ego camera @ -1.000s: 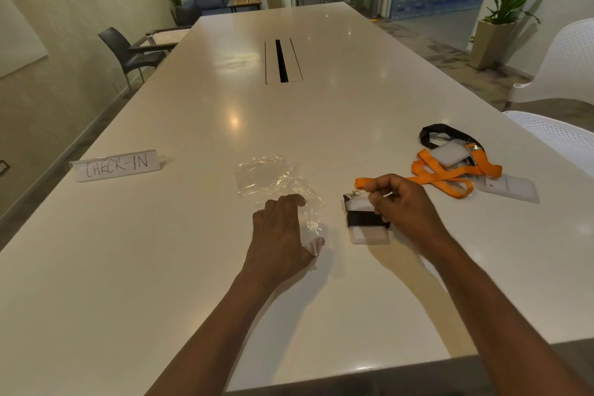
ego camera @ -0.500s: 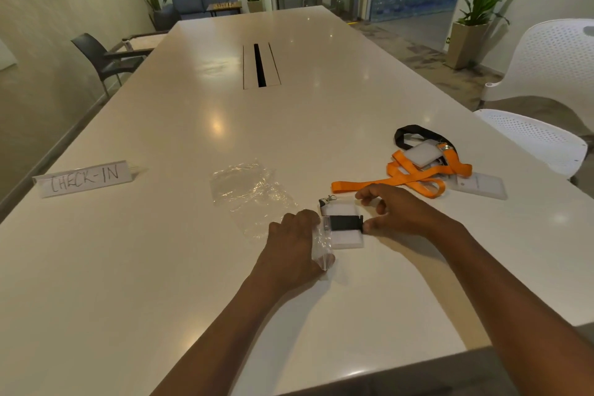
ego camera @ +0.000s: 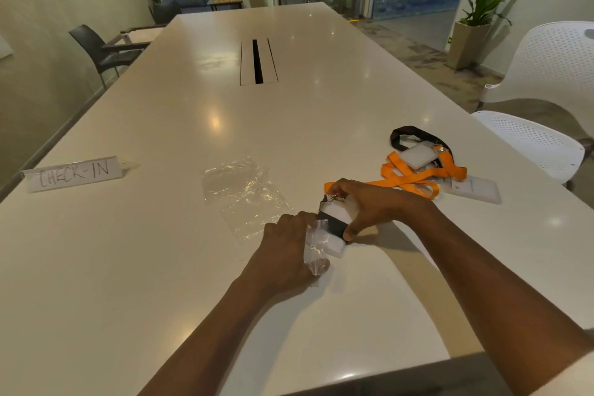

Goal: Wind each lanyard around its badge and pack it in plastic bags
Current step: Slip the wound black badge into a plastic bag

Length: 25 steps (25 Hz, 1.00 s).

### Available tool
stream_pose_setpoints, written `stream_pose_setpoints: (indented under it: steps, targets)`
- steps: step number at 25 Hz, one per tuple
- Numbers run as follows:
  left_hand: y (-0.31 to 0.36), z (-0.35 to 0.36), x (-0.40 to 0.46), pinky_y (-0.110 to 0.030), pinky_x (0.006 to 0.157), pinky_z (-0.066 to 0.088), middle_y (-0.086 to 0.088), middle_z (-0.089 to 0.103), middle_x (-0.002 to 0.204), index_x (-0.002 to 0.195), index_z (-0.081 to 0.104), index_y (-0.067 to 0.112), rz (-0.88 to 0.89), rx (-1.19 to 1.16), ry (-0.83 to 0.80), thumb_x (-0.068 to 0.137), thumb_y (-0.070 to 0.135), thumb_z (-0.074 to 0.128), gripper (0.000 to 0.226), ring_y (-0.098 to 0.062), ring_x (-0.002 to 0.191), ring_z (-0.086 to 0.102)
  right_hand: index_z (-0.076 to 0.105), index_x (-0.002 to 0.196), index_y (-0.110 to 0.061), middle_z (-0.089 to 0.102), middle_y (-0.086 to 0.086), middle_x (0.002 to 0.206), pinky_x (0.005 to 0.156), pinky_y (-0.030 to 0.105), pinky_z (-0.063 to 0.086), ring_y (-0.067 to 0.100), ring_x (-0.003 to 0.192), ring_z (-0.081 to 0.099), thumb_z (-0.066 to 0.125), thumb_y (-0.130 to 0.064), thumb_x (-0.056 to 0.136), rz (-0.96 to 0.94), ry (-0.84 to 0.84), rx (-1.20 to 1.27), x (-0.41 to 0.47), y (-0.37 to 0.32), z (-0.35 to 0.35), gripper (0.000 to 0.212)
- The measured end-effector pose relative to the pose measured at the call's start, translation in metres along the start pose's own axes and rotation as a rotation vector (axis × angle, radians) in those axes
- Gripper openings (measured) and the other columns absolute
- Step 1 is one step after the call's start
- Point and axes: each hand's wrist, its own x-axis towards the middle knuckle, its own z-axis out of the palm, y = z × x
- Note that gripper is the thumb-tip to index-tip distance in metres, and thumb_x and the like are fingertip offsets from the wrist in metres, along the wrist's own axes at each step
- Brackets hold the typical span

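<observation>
White badge (ego camera: pixel 334 228) pinched in right hand (ego camera: pixel 373 206) grip, left hand (ego camera: pixel 286 247) pinching plastic bag (ego camera: pixel 316 251) beside it

The table (ego camera: pixel 193 267) is smooth and glossy, mirroring the ceiling lights. The plastic bags (ego camera: pixel 244 193) are thin, clear, crinkled film that glints. The wound badge (ego camera: pixel 336 228) looks like frosted matt plastic, banded by black cloth, with a small metal clip at its top. The orange lanyard (ego camera: pixel 414 173) is flat woven cloth. The CHECK-IN sign (ego camera: pixel 74 173) looks like matt paper.
</observation>
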Motion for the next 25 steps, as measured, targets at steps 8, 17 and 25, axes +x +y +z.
stream_pose_setpoints:
  steps: [8, 17, 25]
  targets:
    - [-0.001, -0.007, -0.005, -0.032, 0.093, 0.029, 0.005, 0.052, 0.129, 0.141, 0.039, 0.021, -0.028, -0.05, 0.052, 0.079, 0.05, 0.069, 0.075, -0.02, 0.115, 0.047, 0.041, 0.132, -0.029, 0.055, -0.003, 0.125, 0.084, 0.036, 0.056, 0.021, 0.112, 0.056, 0.092, -0.033, 0.056, 0.02, 0.058, 0.323, -0.007, -0.007, 0.017, 0.091]
    - [-0.023, -0.019, -0.015, -0.039, 0.082, 0.037, 0.002, 0.055, 0.122, 0.128, 0.05, 0.015, -0.171, 0.161, 0.181, 0.073, 0.055, 0.07, 0.07, -0.026, 0.106, 0.052, 0.062, 0.115, -0.033, 0.07, -0.001, 0.098, 0.052, 0.033, 0.056, 0.014, 0.072, 0.065, 0.089, -0.023, 0.056, 0.079, 0.31, 0.724, -0.019, -0.024, 0.032, 0.065]
    - [-0.034, -0.025, -0.02, -0.04, 0.082, 0.034, 0.001, 0.054, 0.121, 0.131, 0.046, 0.015, -0.323, 0.208, 0.228, 0.065, 0.062, 0.073, 0.085, -0.027, 0.107, 0.051, 0.062, 0.107, -0.028, 0.068, 0.002, 0.068, 0.04, 0.023, 0.042, 0.009, 0.046, 0.055, 0.087, -0.019, 0.065, 0.187, 0.309, 0.895, -0.02, -0.06, 0.046, 0.05]
